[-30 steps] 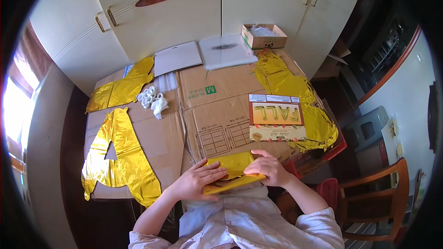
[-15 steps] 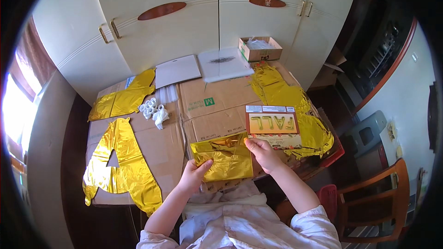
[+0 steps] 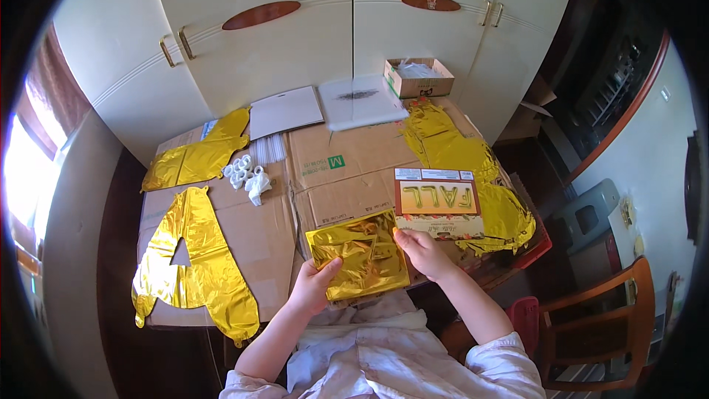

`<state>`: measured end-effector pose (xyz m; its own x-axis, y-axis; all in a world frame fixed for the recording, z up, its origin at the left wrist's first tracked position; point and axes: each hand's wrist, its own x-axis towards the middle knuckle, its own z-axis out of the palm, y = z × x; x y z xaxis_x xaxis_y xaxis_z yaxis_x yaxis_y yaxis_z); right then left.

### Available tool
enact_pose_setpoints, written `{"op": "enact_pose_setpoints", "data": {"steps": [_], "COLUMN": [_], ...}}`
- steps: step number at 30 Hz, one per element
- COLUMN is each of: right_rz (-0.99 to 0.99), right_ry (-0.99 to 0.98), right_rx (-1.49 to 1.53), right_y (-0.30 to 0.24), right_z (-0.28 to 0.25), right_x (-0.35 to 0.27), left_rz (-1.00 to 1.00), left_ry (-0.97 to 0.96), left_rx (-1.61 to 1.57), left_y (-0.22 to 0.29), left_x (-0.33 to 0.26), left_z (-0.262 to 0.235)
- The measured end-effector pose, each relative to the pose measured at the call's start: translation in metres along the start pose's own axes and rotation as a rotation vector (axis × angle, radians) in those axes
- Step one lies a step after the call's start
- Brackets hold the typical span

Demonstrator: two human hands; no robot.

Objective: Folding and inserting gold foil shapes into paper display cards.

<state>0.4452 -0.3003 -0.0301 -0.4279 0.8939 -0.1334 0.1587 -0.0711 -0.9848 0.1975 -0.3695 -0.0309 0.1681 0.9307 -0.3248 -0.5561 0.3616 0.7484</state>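
Between my two hands is a folded gold foil balloon (image 3: 360, 255), roughly square, held over the near edge of the cardboard-covered table. My left hand (image 3: 314, 281) pinches its left side, thumb on top. My right hand (image 3: 422, 251) grips the right side near the upper corner. Just beyond the right hand lies a flat printed card package (image 3: 437, 203) with a picture of gold letter balloons. To the left, a flat gold A-shaped foil balloon (image 3: 196, 277) hangs partly over the table's front edge.
Another gold foil balloon (image 3: 196, 159) lies at the far left, with more gold foil (image 3: 458, 148) along the right. White ribbon rolls (image 3: 246, 177), a white board (image 3: 286, 113), a clear plastic bag (image 3: 362, 103) and a small open box (image 3: 419, 80) sit farther back. A wooden chair (image 3: 598, 325) stands right.
The folded foil balloon has been tilted and spread flatter, showing more of its creased upper face. Both hands keep their hold on it.
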Motion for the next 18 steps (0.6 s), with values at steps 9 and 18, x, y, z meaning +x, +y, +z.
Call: {"op": "enact_pose_setpoints", "data": {"steps": [9, 18], "right_rz": [-0.145, -0.902], "right_ry": [-0.007, 0.135], "right_rx": [-1.394, -1.273], "right_y": [0.002, -0.004], "right_z": [-0.036, -0.004], "right_x": [-0.037, -0.088], "left_rz": [0.258, 0.427], "left_ry": [0.239, 0.5], "left_rx": [-0.114, -0.35], "left_y": [0.011, 0.019], "left_x": [-0.016, -0.021], "left_z": [-0.014, -0.037]}}
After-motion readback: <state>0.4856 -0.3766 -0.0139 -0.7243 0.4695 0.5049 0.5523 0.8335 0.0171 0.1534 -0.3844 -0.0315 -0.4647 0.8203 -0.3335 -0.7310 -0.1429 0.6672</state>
